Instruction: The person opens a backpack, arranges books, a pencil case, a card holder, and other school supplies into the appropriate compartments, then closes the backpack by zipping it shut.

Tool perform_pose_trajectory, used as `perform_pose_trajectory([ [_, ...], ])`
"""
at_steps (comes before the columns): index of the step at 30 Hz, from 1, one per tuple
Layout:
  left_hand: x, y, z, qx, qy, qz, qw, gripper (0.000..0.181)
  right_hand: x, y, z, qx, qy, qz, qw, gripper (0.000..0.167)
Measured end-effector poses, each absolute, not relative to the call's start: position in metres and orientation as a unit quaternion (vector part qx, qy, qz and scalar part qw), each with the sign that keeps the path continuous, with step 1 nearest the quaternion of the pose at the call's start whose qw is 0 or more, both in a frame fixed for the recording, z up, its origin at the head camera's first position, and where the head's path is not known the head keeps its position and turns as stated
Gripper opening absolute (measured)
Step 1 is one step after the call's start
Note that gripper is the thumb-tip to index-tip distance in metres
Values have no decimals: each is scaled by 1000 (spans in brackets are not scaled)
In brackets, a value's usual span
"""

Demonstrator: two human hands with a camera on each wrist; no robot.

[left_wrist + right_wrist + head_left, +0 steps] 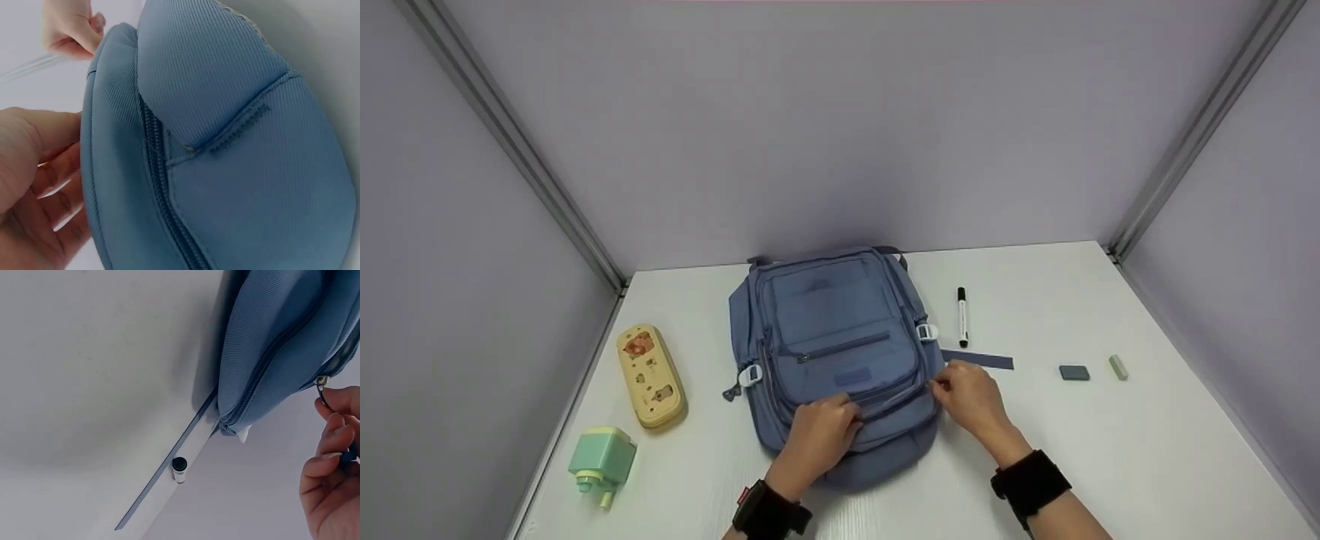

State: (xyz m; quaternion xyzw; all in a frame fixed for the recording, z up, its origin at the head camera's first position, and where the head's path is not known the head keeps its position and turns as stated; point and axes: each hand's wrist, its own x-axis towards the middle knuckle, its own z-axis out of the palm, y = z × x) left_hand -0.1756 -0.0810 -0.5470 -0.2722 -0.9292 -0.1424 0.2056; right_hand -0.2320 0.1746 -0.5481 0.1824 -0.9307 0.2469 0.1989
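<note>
Pinching the zipper pull with the right hand, gripping the pocket edge with the left hand, prob for tension, on a blue backpack lying mid-way along the white table.

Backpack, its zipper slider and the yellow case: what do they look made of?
Backpack: matte woven fabric, likely synthetic, with fine ribbing visible up close.
Zipper slider: probably metal, given its shiny glint.
Yellow case: smooth, perhaps moulded plastic from its rounded shape; coated metal isn't ruled out.
</note>
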Motion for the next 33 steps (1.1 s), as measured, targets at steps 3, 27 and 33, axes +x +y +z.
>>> perform_pose_trajectory([
  [3,-176,-77,-547,-271,-936,-128,184,12,-231,173,-545,198,-926,249,205,6],
  [27,-183,-64,-557,-310,-915,-85,245,20,-261,174,-547,211,-932,186,228,14],
  [33,-184,-65,-558,-307,-917,-86,238,19,-283,170,-550,207,-934,180,230,17],
])
